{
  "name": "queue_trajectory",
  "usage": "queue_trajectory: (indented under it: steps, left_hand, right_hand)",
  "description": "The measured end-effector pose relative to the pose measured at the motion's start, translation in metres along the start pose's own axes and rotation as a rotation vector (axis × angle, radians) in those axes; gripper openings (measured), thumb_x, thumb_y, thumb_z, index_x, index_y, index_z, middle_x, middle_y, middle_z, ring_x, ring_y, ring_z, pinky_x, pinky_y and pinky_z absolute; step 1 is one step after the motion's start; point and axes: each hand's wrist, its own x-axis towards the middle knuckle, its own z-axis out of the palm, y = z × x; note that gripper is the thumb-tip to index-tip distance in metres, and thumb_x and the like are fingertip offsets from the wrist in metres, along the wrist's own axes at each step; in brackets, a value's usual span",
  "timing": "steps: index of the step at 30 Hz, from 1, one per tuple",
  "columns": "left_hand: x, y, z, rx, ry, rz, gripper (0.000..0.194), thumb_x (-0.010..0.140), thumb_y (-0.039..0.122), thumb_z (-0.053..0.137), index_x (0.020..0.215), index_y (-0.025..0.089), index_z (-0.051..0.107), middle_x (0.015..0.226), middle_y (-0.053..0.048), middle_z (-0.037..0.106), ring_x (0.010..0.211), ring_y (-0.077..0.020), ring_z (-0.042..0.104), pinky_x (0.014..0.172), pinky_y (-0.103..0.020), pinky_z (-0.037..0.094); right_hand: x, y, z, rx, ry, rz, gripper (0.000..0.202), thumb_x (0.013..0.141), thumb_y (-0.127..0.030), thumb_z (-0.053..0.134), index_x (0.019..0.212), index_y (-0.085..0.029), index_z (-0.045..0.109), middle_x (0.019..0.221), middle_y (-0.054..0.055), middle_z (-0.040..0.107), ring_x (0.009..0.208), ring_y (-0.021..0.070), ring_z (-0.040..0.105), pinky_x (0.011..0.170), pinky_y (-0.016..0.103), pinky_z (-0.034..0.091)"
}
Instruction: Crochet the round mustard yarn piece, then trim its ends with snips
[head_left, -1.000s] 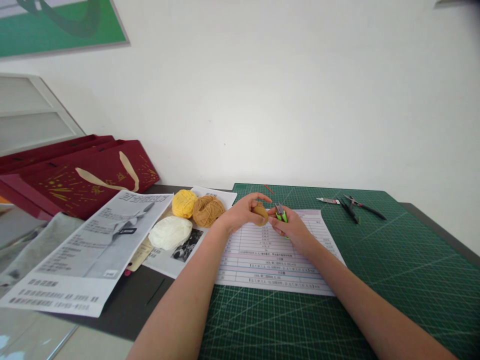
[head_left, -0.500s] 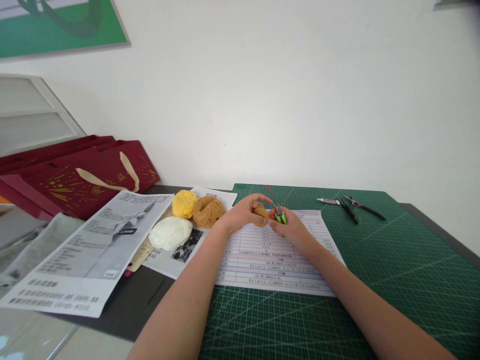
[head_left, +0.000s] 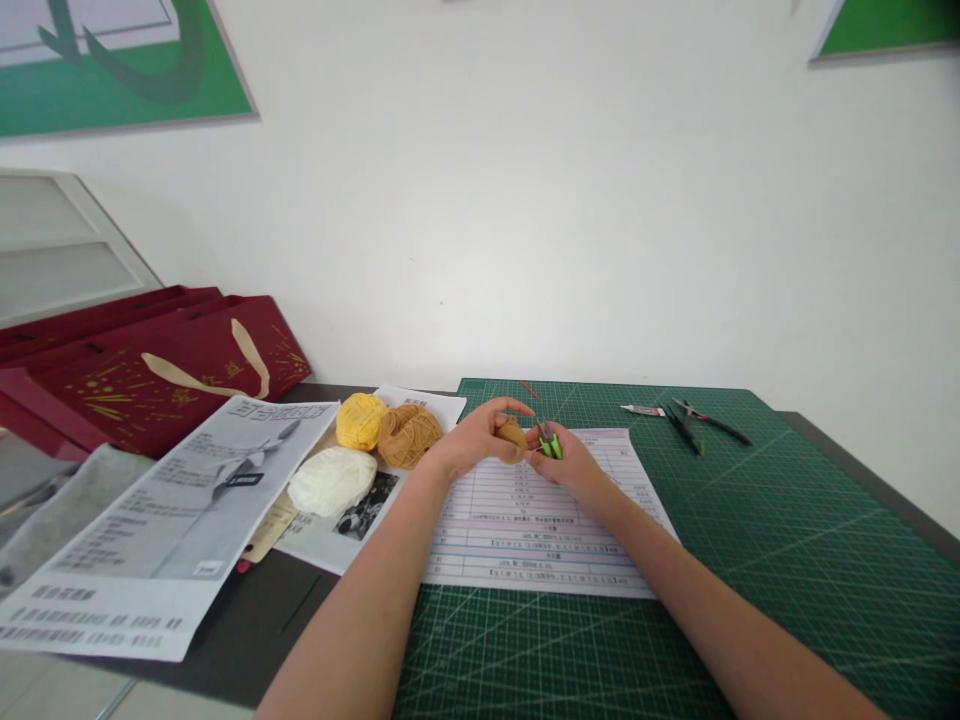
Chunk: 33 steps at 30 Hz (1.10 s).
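Above the printed sheet, my left hand (head_left: 476, 437) is closed round a small tan piece (head_left: 512, 440) that looks crocheted; its index finger reaches out past the piece. Close by on the right, my right hand (head_left: 571, 464) has a pair of small thread snips (head_left: 551, 440) with bright green handles in its grip. The fingertips of this hand meet the right side of the tan piece. Just left of my left hand lie a tan ball of yarn (head_left: 409, 436), a yellow ball of yarn (head_left: 361, 421) and a white ball of yarn (head_left: 332, 482).
A printed chart (head_left: 547, 560) lies under my hands on the green cutting mat (head_left: 780, 560). To the right are a glue tube (head_left: 643, 410), black tweezers (head_left: 682, 431) and pliers (head_left: 721, 428). Leftward are a large printed sheet (head_left: 165, 530) and dark red gift bags (head_left: 157, 370).
The camera view has shifted slightly, so everything sits a little lower and further left. Both hands keep their holds, and the snips are turned slightly.
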Motion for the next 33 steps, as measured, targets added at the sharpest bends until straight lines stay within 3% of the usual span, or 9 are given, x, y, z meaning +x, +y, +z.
queue_trajectory:
  steps: [13,22,33]
  left_hand:
    - [0.000,0.001,-0.001,-0.003,0.007,-0.003,0.031,0.095,0.030,0.064,0.123,0.017,0.062,0.110,-0.008,0.068,0.084,-0.0194,0.068,0.070,-0.037,0.060]
    - [0.004,-0.005,-0.004,-0.045,0.108,-0.016,0.028,0.095,0.030,0.064,0.119,0.016,0.063,0.109,-0.008,0.069,0.084,-0.0195,0.068,0.071,-0.037,0.060]
    - [-0.003,0.000,-0.022,-0.121,0.221,-0.070,0.027,0.095,0.030,0.065,0.118,0.016,0.065,0.113,-0.009,0.069,0.090,-0.0213,0.069,0.075,-0.040,0.060]
  right_hand:
    - [0.004,0.002,0.003,-0.049,0.044,0.009,0.030,0.096,-0.033,0.064,0.121,-0.016,0.062,0.118,0.008,0.067,0.097,0.0208,0.069,0.083,0.041,0.060]
    - [0.006,0.006,0.004,0.022,0.067,0.038,0.031,0.096,-0.033,0.064,0.122,-0.017,0.062,0.120,0.008,0.067,0.099,0.0214,0.068,0.083,0.042,0.059]
    - [0.005,0.005,0.005,0.158,0.060,0.085,0.029,0.096,-0.033,0.063,0.120,-0.016,0.062,0.113,0.007,0.068,0.089,0.0182,0.069,0.075,0.036,0.060]
